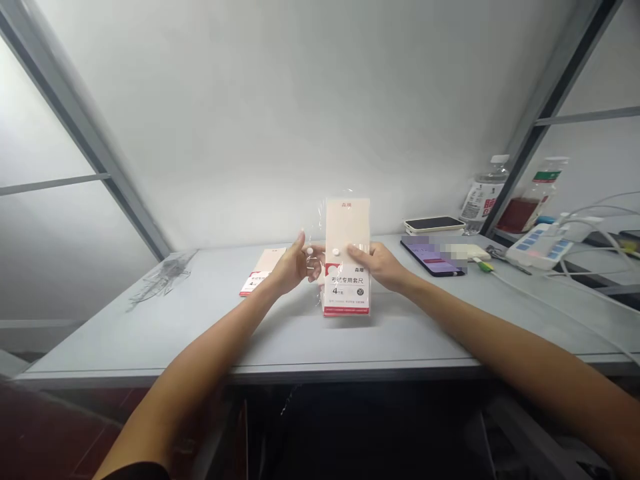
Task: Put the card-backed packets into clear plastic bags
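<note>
So the fingers of the right hand (383, 265) were mostly tucked behind the packet (347, 230), with just the thumb out front. Its bottom line of print was way too tiny to read. Couldn't tell if the left hand (296, 267) was gripping the clear plastic (320, 219) or just beside it, tbh. That arm covered part of the second packet (261, 267). Pixel blocks hid bits of the lit phone (431, 259).
</note>
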Available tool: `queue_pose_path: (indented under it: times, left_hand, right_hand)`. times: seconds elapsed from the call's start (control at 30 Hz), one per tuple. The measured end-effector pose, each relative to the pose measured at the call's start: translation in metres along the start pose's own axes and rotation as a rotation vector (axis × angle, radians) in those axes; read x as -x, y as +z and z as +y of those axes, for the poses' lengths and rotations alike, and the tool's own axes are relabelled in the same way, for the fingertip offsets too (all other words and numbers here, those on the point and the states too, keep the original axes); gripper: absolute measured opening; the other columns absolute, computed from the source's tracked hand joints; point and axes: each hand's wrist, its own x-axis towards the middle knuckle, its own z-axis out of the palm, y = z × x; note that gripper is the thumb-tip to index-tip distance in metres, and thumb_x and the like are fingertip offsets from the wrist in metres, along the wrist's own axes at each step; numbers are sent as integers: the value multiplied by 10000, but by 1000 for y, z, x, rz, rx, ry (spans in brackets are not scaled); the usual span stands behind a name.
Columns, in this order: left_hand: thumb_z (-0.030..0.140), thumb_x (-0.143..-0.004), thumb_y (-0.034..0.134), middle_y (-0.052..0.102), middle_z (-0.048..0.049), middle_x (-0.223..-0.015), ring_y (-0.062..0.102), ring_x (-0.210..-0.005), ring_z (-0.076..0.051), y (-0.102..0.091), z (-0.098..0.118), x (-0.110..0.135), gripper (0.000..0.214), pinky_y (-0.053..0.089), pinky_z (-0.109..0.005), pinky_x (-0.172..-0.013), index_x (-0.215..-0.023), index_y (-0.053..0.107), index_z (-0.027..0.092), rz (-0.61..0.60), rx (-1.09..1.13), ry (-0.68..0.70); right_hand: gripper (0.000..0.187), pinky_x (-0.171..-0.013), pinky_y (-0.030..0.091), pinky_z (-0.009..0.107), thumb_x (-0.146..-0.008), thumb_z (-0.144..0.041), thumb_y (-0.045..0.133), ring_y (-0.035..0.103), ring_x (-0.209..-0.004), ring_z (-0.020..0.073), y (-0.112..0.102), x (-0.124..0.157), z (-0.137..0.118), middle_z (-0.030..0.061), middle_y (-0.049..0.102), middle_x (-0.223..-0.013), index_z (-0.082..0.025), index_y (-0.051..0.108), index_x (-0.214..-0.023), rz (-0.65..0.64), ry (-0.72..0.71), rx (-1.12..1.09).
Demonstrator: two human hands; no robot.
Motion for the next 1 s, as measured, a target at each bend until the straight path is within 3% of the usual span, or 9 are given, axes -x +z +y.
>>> queue_pose_path:
  times: [0.13,0.2,0.37,0.5,0.63,0.8,1.0]
  left_hand:
    - [572,-709,587,507,2,-638,455,-462,-60,-2,0,0,462,332,-201,-408,-831,586,126,-16,-15,23]
    - [582,-706,584,474,15,-599,446,-465,-58,0,-2,0,464,335,-197,-415,-781,578,125,-51,-54,6]
    - [700,-773,318,437,22,-498,426,-410,-77,9,-7,0,602,337,-219,-410,-754,556,148,-28,-260,18]
    - [712,-793,179,466,20,-527,427,-382,-88,13,-7,1,671,320,-233,-385,-855,556,160,-10,-286,79]
    - [600,-821,385,426,48,-533,424,-403,-67,14,-3,3,465,322,-216,-413,-842,530,159,-7,-283,104]
    - [487,-791,540,488,53,-554,419,-402,-36,14,-3,3,335,302,-188,-408,-788,492,156,16,-371,112]
    - [476,-778,558,492,41,-556,418,-414,-33,13,-7,1,339,316,-192,-417,-739,503,144,3,-375,89]
  right_hand:
    - [441,-646,526,325,-746,-574,562,664,-744,233,-2,-1,2,82,714,-814,-154,681,-810,-7,6,9]
    - [441,-642,528,323,-747,-572,562,666,-743,230,-1,-1,3,77,713,-811,-154,674,-832,-43,9,9]
    - [422,-648,526,324,-777,-549,540,667,-745,227,6,0,3,76,708,-791,-147,659,-820,-83,5,13]
    - [432,-620,516,303,-764,-558,551,659,-713,216,6,-1,5,75,707,-774,-143,665,-799,47,-15,24]
    - [448,-607,507,299,-750,-572,559,652,-712,220,2,-3,4,77,706,-783,-141,667,-802,163,-20,25]
    - [424,-588,509,290,-760,-556,555,646,-677,203,3,-1,2,71,699,-758,-146,660,-778,57,-37,45]
    - [428,-578,516,287,-769,-549,545,655,-677,201,4,0,3,74,699,-754,-138,665,-797,-13,-44,62]
